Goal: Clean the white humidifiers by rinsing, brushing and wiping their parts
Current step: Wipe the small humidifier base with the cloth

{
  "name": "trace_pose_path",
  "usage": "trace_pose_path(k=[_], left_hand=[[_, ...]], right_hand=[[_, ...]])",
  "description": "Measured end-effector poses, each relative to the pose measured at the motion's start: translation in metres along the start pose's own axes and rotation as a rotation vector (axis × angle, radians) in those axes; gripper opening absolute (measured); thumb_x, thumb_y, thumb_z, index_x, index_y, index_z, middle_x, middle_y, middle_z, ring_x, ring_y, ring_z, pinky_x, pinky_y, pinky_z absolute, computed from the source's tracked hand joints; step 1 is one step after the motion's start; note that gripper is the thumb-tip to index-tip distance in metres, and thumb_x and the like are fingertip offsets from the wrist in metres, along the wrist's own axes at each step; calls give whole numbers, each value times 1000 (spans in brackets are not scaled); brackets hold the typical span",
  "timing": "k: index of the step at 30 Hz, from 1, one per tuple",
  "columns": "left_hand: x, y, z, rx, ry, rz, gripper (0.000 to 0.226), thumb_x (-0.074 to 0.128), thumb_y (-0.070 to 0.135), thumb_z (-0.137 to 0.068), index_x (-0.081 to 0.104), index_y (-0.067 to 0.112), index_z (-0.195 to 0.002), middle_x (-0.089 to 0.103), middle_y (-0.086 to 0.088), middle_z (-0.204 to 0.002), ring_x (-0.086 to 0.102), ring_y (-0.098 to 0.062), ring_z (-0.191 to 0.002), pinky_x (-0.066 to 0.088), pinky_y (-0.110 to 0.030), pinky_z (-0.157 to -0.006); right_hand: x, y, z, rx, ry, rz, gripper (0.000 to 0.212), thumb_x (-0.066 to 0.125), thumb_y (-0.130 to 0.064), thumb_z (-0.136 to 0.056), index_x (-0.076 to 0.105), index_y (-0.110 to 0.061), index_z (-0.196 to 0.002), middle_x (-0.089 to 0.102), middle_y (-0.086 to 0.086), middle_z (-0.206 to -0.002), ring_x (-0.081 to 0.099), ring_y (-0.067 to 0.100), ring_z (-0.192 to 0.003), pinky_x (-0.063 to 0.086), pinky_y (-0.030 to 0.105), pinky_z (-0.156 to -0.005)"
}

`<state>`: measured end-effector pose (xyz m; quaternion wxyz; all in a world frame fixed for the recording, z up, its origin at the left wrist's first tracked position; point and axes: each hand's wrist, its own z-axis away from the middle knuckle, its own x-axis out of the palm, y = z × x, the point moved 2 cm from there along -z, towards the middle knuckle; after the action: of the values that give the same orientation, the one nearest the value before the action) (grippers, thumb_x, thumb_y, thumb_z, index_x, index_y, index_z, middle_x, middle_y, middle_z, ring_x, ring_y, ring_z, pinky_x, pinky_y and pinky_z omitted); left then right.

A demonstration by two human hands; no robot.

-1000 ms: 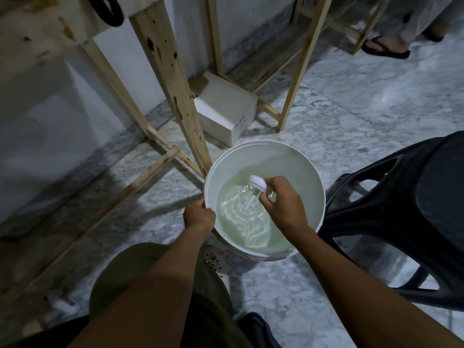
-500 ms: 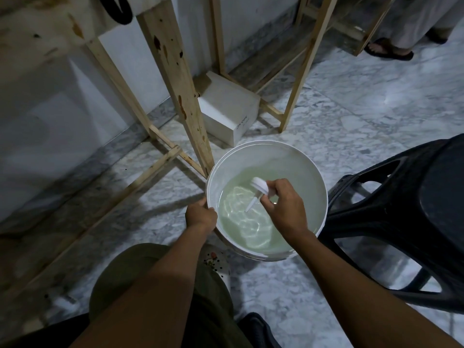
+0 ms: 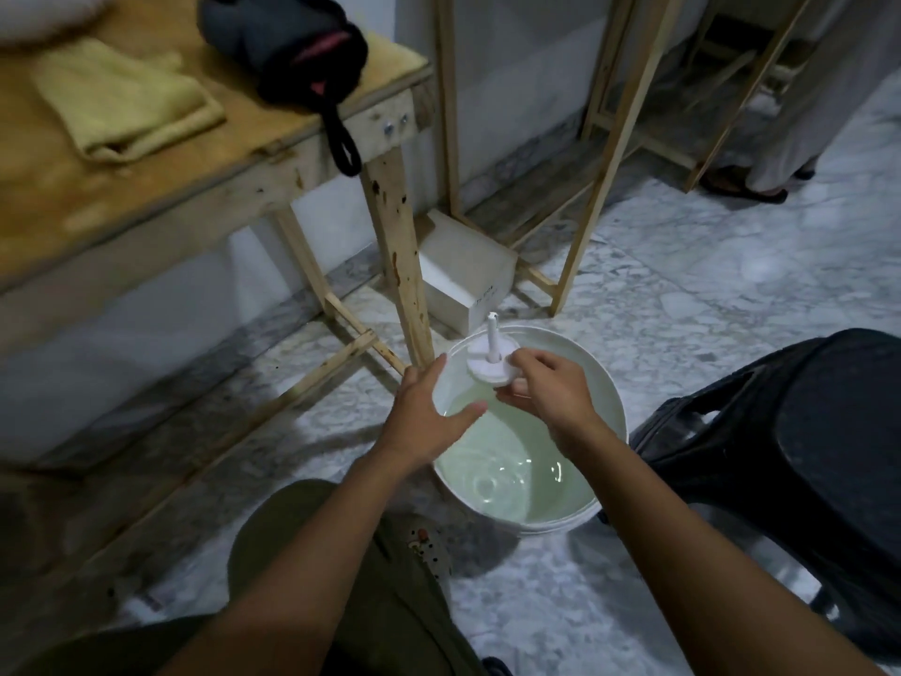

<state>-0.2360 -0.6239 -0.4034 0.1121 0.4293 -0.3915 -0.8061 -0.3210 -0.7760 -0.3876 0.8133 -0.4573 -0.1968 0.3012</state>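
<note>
A white bucket point(image 3: 607, 390) half full of water stands on the marble floor. Above its far rim my right hand point(image 3: 551, 395) pinches a white humidifier part point(image 3: 490, 365), a round disc with a thin stem pointing up. It is out of the water. My left hand point(image 3: 424, 414) hovers over the bucket's left rim with fingers spread and straight, holding nothing, a short way left of the part.
A wooden table point(image 3: 195, 187) at upper left carries a folded yellow cloth point(image 3: 122, 97) and a dark bag point(image 3: 287, 46). A white box point(image 3: 463, 270) sits behind the bucket by the table leg point(image 3: 400, 251). A black plastic stool point(image 3: 799, 431) stands right. Another person's feet point(image 3: 751, 185) show far right.
My right hand lifted the humidifier part out of the water and turned its stem up. My left hand let go of the bucket rim and opened. The view tilted up to show the table.
</note>
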Motion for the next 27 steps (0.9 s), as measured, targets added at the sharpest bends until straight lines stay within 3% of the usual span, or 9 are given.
trace_pose_path(k=[4,8,12,15,18,24,27], left_hand=[[-48,41,32,158,90,220,79,81,54,-70,48,34,-139,56,11,-132,56,-3,-113,51,-26,-93],[-103,74,70,267,217,263,67,84,47,-71,56,32,-129,66,16,-116,62,0,-104,53,-29,-91],[-155,94,109,319,339,269,63,85,46,-69,59,30,-124,67,14,-112,62,-2,-101,56,-30,-87],[-195,105,137,331,419,264,65,87,47,-66,59,28,-122,66,15,-112,61,3,-102,53,-21,-85],[-234,112,161,327,482,194,56,87,47,-67,60,29,-112,64,21,-103,58,12,-94,45,-5,-73],[-303,104,197,318,679,128,50,86,48,-65,60,33,-105,62,26,-96,57,11,-93,45,-9,-69],[-326,84,204,262,767,129,51,86,48,-64,60,33,-106,62,25,-98,58,7,-94,44,-13,-68]], right_hand=[[22,-42,37,-64,-135,23,17,67,-13,-88,68,-2,-100,73,17,-98,73,31,-81,61,42,-78],[47,-87,83,-159,-268,35,15,67,-13,-90,69,-1,-99,72,16,-94,72,25,-78,61,38,-73],[72,-126,124,-213,-394,68,22,68,-19,-90,68,-2,-104,73,17,-94,73,28,-82,60,41,-78],[96,-155,156,-266,-469,90,22,68,-19,-91,68,-2,-104,71,12,-80,67,17,-63,58,36,-72],[120,-179,188,-305,-531,97,19,66,-17,-92,67,-1,-102,65,7,-69,57,14,-56,48,33,-64],[178,-212,231,-430,-633,251,19,60,-26,-97,68,-9,-94,68,3,-80,65,17,-64,52,32,-64],[205,-224,228,-575,-567,386,25,56,-32,-98,70,-12,-100,71,0,-92,67,16,-75,54,36,-73]])
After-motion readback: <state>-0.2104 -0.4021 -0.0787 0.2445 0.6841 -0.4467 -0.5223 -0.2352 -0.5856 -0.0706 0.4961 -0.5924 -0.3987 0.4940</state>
